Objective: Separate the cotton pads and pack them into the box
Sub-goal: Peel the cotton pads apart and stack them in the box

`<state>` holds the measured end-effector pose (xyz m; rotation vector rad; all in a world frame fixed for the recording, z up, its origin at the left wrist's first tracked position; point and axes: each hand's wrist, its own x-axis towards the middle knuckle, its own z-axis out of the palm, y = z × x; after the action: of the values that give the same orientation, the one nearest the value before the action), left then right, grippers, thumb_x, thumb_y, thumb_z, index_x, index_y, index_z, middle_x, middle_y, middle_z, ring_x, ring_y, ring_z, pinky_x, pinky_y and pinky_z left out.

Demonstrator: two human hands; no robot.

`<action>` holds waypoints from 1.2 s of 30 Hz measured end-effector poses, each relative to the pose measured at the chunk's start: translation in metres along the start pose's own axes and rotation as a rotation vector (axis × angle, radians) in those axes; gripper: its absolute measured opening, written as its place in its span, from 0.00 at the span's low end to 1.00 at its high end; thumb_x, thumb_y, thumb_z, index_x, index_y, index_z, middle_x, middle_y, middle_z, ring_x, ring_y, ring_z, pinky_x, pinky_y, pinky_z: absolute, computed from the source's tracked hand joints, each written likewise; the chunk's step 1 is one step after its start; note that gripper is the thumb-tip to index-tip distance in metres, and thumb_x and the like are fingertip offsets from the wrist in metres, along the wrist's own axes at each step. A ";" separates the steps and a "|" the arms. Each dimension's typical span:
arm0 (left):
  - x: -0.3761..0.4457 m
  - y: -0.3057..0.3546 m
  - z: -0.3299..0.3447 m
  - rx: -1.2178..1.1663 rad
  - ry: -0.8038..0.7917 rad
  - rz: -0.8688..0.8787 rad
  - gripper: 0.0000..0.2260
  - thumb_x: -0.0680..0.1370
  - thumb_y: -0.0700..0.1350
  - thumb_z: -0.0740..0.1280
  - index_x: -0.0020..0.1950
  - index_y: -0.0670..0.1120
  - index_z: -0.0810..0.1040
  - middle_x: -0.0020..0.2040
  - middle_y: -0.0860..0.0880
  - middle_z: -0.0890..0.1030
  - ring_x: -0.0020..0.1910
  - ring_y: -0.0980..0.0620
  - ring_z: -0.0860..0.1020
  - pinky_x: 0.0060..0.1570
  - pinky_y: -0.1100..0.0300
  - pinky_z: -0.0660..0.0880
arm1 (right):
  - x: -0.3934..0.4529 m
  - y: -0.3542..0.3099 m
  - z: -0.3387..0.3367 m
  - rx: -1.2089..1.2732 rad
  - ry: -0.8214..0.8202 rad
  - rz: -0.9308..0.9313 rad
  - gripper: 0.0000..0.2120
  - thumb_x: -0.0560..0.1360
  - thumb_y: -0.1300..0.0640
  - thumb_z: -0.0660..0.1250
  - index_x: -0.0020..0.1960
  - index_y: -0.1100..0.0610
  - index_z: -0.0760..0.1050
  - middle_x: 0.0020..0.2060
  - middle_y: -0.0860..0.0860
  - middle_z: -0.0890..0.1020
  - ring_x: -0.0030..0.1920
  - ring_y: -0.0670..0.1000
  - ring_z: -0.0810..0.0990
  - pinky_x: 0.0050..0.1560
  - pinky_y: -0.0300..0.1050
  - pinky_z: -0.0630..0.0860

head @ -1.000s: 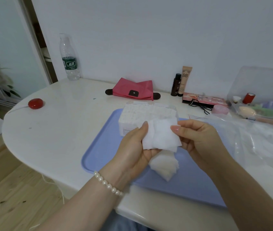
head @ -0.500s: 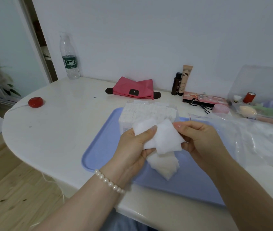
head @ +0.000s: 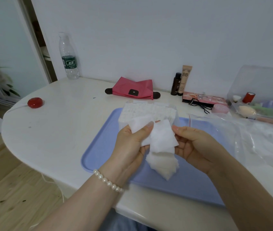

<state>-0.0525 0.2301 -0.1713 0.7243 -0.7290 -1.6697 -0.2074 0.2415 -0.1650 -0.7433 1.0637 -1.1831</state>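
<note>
Mid-air, white square cotton pads (head: pixel 163 139) fanned, thin, fluffy; both hands pinching them, box (head: pixel 149 112) behind

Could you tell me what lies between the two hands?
In the head view, cotton pads span from the left hand to the right hand.

"BB" on beige tube (head: pixel 185 79)
</note>
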 end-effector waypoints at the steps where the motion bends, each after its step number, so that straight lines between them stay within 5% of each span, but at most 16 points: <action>1: 0.001 0.000 0.000 0.001 0.020 -0.004 0.06 0.75 0.35 0.66 0.51 0.38 0.79 0.47 0.43 0.85 0.44 0.49 0.84 0.42 0.58 0.81 | 0.000 0.000 0.000 0.019 -0.005 -0.015 0.22 0.64 0.58 0.68 0.53 0.71 0.75 0.49 0.65 0.80 0.45 0.58 0.82 0.45 0.49 0.82; 6: 0.002 -0.003 -0.002 0.024 0.108 -0.053 0.04 0.75 0.35 0.67 0.49 0.39 0.79 0.44 0.45 0.85 0.40 0.50 0.84 0.34 0.59 0.80 | -0.001 0.001 0.003 -0.062 0.066 -0.170 0.06 0.70 0.61 0.67 0.41 0.65 0.76 0.38 0.60 0.79 0.36 0.52 0.81 0.37 0.44 0.81; 12: 0.003 -0.012 -0.005 0.080 0.108 -0.107 0.07 0.80 0.37 0.60 0.51 0.40 0.78 0.49 0.41 0.83 0.45 0.48 0.82 0.45 0.56 0.80 | -0.007 -0.001 0.008 -0.300 0.385 -0.686 0.08 0.72 0.66 0.69 0.35 0.58 0.78 0.26 0.47 0.81 0.27 0.44 0.77 0.29 0.36 0.75; 14: 0.000 -0.014 -0.001 0.097 0.050 -0.105 0.09 0.81 0.38 0.58 0.55 0.39 0.77 0.53 0.39 0.82 0.48 0.47 0.82 0.49 0.55 0.79 | -0.009 0.003 0.012 -0.447 0.379 -0.810 0.10 0.70 0.66 0.71 0.34 0.54 0.79 0.27 0.47 0.81 0.27 0.47 0.78 0.31 0.41 0.77; 17: -0.007 -0.017 0.006 0.086 -0.081 -0.117 0.12 0.81 0.39 0.56 0.59 0.37 0.76 0.54 0.38 0.82 0.50 0.46 0.82 0.50 0.56 0.79 | -0.012 0.013 0.019 -0.593 0.276 -0.798 0.10 0.68 0.63 0.74 0.35 0.49 0.80 0.31 0.47 0.83 0.31 0.50 0.81 0.35 0.47 0.80; 23: -0.008 -0.013 0.006 -0.145 -0.144 -0.253 0.18 0.82 0.44 0.53 0.63 0.33 0.72 0.59 0.35 0.78 0.56 0.43 0.79 0.49 0.55 0.79 | -0.015 0.011 0.020 -0.582 0.172 -0.773 0.12 0.69 0.66 0.72 0.35 0.49 0.80 0.27 0.43 0.82 0.25 0.44 0.77 0.30 0.34 0.75; 28: -0.006 -0.008 0.002 -0.276 -0.198 -0.360 0.21 0.81 0.46 0.54 0.66 0.31 0.69 0.61 0.33 0.76 0.62 0.39 0.75 0.59 0.50 0.75 | -0.017 0.012 0.021 -0.728 0.212 -0.977 0.10 0.67 0.61 0.73 0.38 0.46 0.79 0.30 0.33 0.80 0.31 0.39 0.79 0.35 0.28 0.74; 31: -0.003 -0.007 0.001 -0.296 -0.174 -0.345 0.19 0.81 0.45 0.55 0.65 0.33 0.70 0.60 0.34 0.78 0.59 0.40 0.78 0.55 0.50 0.77 | -0.017 0.012 0.023 -0.744 0.300 -1.045 0.09 0.67 0.60 0.71 0.37 0.45 0.78 0.31 0.32 0.79 0.32 0.37 0.78 0.35 0.25 0.70; 33: -0.002 -0.007 0.000 -0.293 -0.153 -0.321 0.17 0.81 0.44 0.55 0.63 0.34 0.72 0.57 0.37 0.80 0.54 0.42 0.81 0.50 0.51 0.80 | -0.015 0.011 0.021 -0.662 0.362 -0.995 0.12 0.68 0.63 0.72 0.35 0.46 0.78 0.31 0.36 0.81 0.32 0.41 0.78 0.35 0.27 0.72; 36: -0.001 -0.006 -0.002 -0.315 -0.138 -0.304 0.15 0.81 0.43 0.56 0.62 0.37 0.73 0.56 0.38 0.81 0.55 0.43 0.80 0.52 0.48 0.77 | -0.011 0.000 0.012 -0.355 0.382 -0.724 0.08 0.69 0.70 0.69 0.34 0.61 0.78 0.34 0.44 0.84 0.37 0.46 0.81 0.44 0.37 0.78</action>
<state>-0.0542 0.2319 -0.1767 0.5163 -0.4482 -2.0706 -0.1960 0.2511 -0.1579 -1.2804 1.3963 -1.8252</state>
